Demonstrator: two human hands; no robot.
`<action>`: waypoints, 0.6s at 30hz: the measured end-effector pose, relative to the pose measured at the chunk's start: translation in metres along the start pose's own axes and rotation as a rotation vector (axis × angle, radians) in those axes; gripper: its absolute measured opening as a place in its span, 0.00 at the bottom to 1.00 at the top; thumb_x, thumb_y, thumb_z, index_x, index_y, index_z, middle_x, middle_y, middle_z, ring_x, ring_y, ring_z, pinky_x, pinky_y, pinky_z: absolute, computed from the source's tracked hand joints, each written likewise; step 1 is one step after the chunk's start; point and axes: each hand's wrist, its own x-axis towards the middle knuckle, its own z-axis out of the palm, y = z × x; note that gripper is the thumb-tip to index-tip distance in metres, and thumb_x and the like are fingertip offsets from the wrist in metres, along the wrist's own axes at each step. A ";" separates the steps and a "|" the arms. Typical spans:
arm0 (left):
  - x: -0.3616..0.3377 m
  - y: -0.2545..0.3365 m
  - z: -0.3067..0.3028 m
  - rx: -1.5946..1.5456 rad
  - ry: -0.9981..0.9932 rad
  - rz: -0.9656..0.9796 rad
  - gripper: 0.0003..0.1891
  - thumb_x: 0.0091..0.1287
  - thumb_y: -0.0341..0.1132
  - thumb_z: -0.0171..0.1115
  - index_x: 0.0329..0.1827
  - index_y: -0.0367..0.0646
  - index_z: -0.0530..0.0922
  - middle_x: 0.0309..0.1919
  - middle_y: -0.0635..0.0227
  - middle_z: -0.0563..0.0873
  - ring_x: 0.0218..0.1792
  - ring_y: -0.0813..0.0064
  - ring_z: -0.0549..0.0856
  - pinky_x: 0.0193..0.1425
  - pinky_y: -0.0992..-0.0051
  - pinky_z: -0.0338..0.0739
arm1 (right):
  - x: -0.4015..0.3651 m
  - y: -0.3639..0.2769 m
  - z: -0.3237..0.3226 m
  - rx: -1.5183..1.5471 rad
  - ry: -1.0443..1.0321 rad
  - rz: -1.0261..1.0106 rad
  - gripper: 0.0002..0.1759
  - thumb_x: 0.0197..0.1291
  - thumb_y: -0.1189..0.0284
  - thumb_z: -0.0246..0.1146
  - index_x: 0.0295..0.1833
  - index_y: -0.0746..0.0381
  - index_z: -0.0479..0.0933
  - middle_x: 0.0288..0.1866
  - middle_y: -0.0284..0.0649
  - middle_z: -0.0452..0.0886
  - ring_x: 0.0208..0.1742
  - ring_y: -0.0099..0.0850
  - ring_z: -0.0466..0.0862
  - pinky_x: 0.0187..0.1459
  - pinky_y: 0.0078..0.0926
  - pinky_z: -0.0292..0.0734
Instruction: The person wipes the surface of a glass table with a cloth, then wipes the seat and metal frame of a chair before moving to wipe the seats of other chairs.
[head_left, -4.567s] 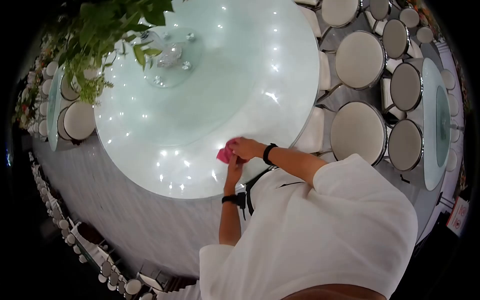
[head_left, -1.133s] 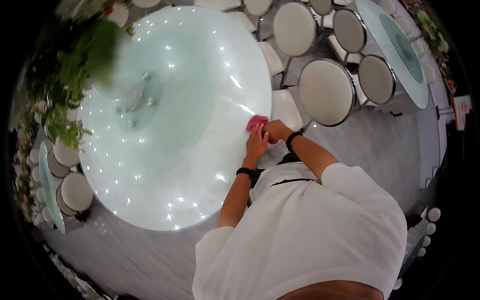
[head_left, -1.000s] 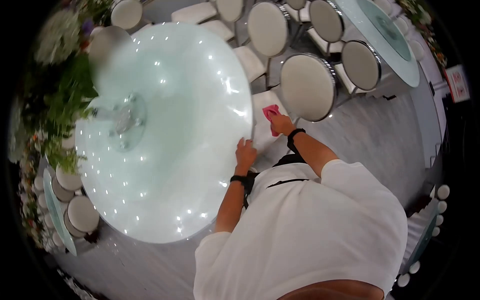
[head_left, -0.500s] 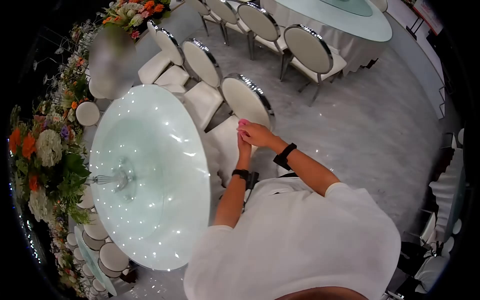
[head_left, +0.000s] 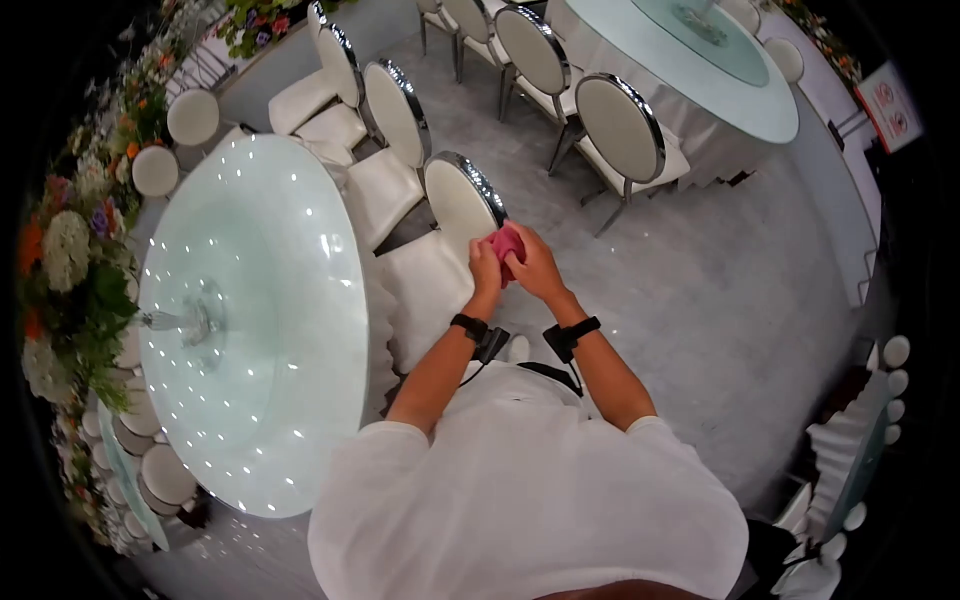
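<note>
A pink cloth [head_left: 508, 256] is bunched between my two hands, in front of my body. My left hand [head_left: 485, 268] has its fingers closed on the cloth's left side. On the other side my right hand [head_left: 534, 262] grips it too, with the fingers bent around it. Both hands are near the round back of a cream chair [head_left: 462, 205] with a chrome rim. The chair's seat lies below and left of the hands. To the left stands a round table with a pale glass top [head_left: 330, 380].
More cream chairs [head_left: 393, 115] line the table's far side. Flower arrangements [head_left: 65, 250] stand along the left edge. Another round table [head_left: 640, 60] with a pleated cloth and chairs is at the top. A sign [head_left: 888, 108] stands at the upper right, and a further table [head_left: 850, 460] at the lower right.
My hands have moved slightly apart, and more of the pink cloth shows between them. The view has shifted, so the glass table sits further left. The blurred shape behind it is no longer visible.
</note>
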 end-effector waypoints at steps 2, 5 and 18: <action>0.021 0.009 -0.010 0.075 0.228 0.011 0.14 0.73 0.35 0.44 0.53 0.37 0.73 0.45 0.52 0.84 0.47 0.55 0.84 0.55 0.62 0.76 | 0.018 0.009 0.010 -0.025 -0.009 0.002 0.33 0.60 0.74 0.61 0.72 0.63 0.64 0.64 0.54 0.72 0.65 0.50 0.74 0.67 0.39 0.68; 0.061 0.034 -0.014 0.001 0.309 0.084 0.14 0.74 0.32 0.43 0.55 0.36 0.73 0.53 0.50 0.82 0.53 0.52 0.82 0.60 0.62 0.75 | 0.056 0.011 0.020 -0.055 -0.082 -0.009 0.37 0.66 0.68 0.62 0.76 0.67 0.55 0.68 0.57 0.67 0.69 0.50 0.70 0.69 0.38 0.64; 0.107 0.018 -0.055 0.617 -0.231 0.069 0.35 0.72 0.52 0.54 0.74 0.40 0.58 0.73 0.44 0.65 0.69 0.44 0.71 0.69 0.56 0.69 | 0.141 0.060 0.076 -0.250 0.123 0.391 0.20 0.71 0.58 0.51 0.51 0.64 0.76 0.43 0.59 0.82 0.47 0.58 0.80 0.49 0.48 0.73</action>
